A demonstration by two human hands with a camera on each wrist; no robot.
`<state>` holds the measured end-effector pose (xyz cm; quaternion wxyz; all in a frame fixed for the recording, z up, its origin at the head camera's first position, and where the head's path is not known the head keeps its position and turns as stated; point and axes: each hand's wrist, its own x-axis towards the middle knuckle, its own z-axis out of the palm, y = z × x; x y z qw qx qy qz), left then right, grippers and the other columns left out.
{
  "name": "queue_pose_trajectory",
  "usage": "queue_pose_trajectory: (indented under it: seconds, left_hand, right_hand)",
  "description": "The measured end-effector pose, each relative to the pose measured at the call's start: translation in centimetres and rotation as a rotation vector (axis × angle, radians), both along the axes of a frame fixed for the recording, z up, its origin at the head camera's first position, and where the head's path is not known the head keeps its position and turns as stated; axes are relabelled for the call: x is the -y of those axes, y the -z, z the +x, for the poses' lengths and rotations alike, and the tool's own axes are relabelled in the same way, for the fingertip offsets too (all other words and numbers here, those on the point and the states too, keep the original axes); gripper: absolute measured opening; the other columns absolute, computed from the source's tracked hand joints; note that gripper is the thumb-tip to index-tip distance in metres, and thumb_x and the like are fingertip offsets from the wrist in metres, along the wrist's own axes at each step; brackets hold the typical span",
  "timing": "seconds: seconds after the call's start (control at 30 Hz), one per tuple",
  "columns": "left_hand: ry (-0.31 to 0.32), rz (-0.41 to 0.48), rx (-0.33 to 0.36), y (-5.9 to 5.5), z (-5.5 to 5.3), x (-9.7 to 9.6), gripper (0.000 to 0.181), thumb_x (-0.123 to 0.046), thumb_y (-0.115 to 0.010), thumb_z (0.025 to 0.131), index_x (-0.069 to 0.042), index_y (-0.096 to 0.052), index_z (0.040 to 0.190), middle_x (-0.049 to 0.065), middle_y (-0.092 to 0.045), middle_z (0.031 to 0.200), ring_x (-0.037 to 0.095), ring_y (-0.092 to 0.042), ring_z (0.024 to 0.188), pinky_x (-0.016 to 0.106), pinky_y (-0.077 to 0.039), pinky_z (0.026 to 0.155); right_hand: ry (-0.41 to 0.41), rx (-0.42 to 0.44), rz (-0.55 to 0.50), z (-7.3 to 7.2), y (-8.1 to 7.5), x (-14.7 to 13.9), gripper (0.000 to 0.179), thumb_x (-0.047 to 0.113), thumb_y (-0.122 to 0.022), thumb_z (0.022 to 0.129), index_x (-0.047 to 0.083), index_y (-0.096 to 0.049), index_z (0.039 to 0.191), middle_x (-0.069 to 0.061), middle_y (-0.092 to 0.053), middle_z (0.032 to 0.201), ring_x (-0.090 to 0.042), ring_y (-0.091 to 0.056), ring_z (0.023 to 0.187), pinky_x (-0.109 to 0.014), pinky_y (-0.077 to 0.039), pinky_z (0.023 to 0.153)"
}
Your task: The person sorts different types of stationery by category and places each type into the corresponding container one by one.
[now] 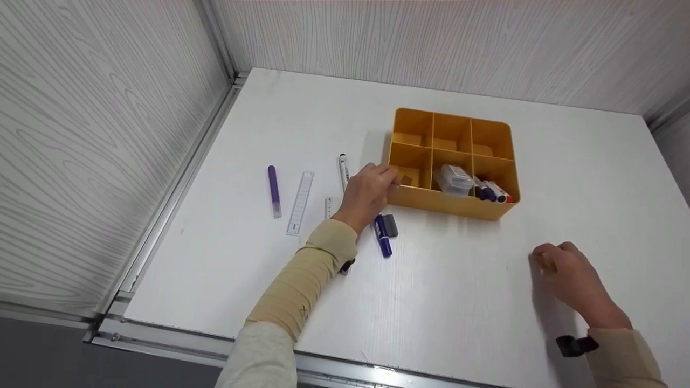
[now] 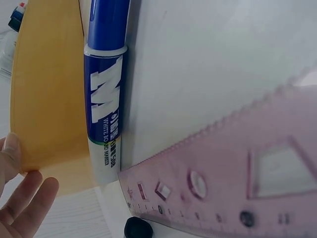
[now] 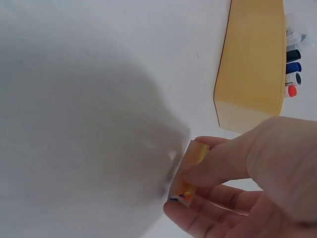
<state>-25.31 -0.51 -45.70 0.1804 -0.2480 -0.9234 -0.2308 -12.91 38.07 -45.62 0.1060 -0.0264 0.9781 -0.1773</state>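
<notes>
My left hand (image 1: pixel 369 191) grips the front left corner of a yellow box with compartments (image 1: pixel 447 206). In the left wrist view, thumb and fingers pinch the box wall (image 2: pixel 52 84). My right hand (image 1: pixel 577 277) is to the right of the box, just above the table. Its thumb and fingers hold a small orange-yellow block (image 3: pixel 188 171), perhaps an eraser, with coloured marks at one end. Clear plastic cases (image 1: pixel 455 178) sit in the front middle compartment. Several markers (image 1: pixel 493 191) lie in the front right one. Fingertips partly cover the front left compartment.
Left of the box lie a purple pen (image 1: pixel 274 188), a clear ruler (image 1: pixel 299 205) and a white marker (image 1: pixel 343 167). A blue marker (image 1: pixel 383 237) lies beside a grey block (image 1: pixel 390 225) near the left wrist. A pinkish stencil ruler (image 2: pixel 223 183) shows in the left wrist view.
</notes>
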Motion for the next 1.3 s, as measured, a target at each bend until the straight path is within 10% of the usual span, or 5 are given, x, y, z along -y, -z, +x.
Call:
queue_pose_trajectory:
  seconds: [0.33,0.57,0.8,1.1,1.3]
  left_hand:
    - [-0.008,-0.001,-0.013,0.3,0.2,-0.1,0.008,-0.009,-0.062,0.096,-0.013,-0.069,0.097,-0.002,-0.071,0.099,0.017,-0.060,0.083,0.023,-0.055,0.078]
    - [-0.003,0.016,-0.021,0.4,0.1,-0.2,0.009,-0.008,-0.061,0.097,-0.012,-0.069,0.097,-0.002,-0.072,0.099,0.017,-0.060,0.084,0.023,-0.055,0.079]
    - [-0.009,0.017,-0.023,0.4,0.1,-0.2,0.009,-0.012,-0.061,0.098,-0.012,-0.070,0.097,-0.001,-0.072,0.100,0.017,-0.061,0.084,0.024,-0.055,0.080]
    - [-0.023,0.003,-0.010,0.3,0.1,-0.2,0.009,-0.008,-0.062,0.096,-0.013,-0.069,0.098,-0.002,-0.071,0.099,0.016,-0.060,0.084,0.023,-0.055,0.081]
    - [-0.020,0.004,-0.012,0.2,0.2,-0.1,0.008,-0.011,-0.062,0.097,-0.014,-0.069,0.097,-0.003,-0.071,0.100,0.016,-0.060,0.085,0.024,-0.055,0.079]
  right_hand:
    - [0.029,-0.212,-0.069,-0.1,-0.6,0.3,0.035,-0.013,-0.057,0.086,0.000,-0.064,0.118,-0.028,-0.052,0.106,-0.038,-0.058,0.084,-0.022,-0.048,0.057]
    - [-0.007,-0.566,-0.145,-0.3,-1.9,0.6,0.049,-0.028,-0.056,0.074,-0.002,-0.065,0.114,-0.029,-0.054,0.100,-0.043,-0.056,0.086,-0.005,-0.036,0.066]
    - [0.033,-0.555,-0.176,-1.0,-3.9,1.3,0.054,-0.027,-0.056,0.077,0.000,-0.063,0.123,-0.031,-0.052,0.111,-0.046,-0.054,0.093,0.005,-0.024,0.072]
    - [-0.048,-0.656,-0.158,-2.8,-6.9,3.7,0.058,-0.027,-0.058,0.075,0.002,-0.063,0.126,-0.027,-0.053,0.112,-0.040,-0.059,0.092,-0.009,-0.045,0.074]
    - [-0.091,-0.655,-0.184,-4.0,-9.1,6.5,0.059,-0.024,-0.058,0.080,0.001,-0.059,0.133,-0.026,-0.047,0.133,-0.042,-0.061,0.099,0.006,-0.030,0.081]
